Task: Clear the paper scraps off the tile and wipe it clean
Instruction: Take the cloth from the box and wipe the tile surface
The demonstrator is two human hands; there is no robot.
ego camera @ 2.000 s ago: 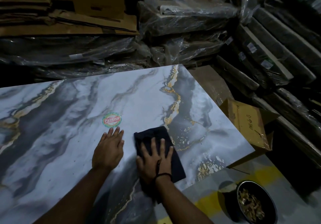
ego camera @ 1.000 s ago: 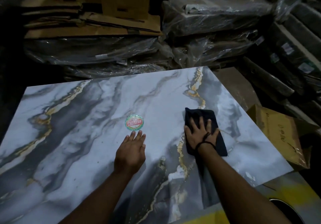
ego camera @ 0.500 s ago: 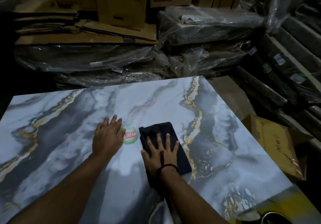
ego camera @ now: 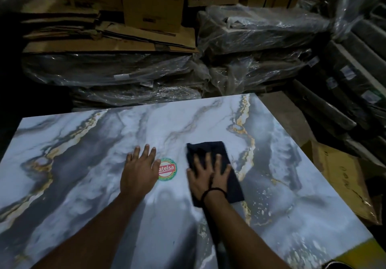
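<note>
Fingers: we spread those of our right hand (ego camera: 208, 176) flat and slightly apart over the dark cloth (ego camera: 219, 164), pressing it down rather than clutching it; our left-hand fingers are stretched out and released, gripping nothing.
Right hand: we keep the palm on the near half of the cloth, fingertips pointing away from us, a thin dark band around the wrist.
Left hand (ego camera: 139, 172): we rest it palm-down straight on the tile, and its right edge overlaps the left rim of the round sticker.
Cloth: we see a dark rectangle lying flat on the tile, its far end sticking out past our fingertips and its near corner showing beside our wrist.
Tile (ego camera: 83, 164): we have a large glossy slab with grey, white and gold marble veining filling the lower part of the view, both our forearms reaching over it.
Sticker (ego camera: 168, 169): we read a red, white and green round label between our two hands, partly hidden by the left one.
Paper scraps: we cannot pick out any on the tile's surface.
Surroundings: we face plastic-wrapped bundles (ego camera: 250, 39) and stacked cardboard boxes (ego camera: 152, 3) beyond the far edge; a flattened carton (ego camera: 342, 176) lies off the right side.
</note>
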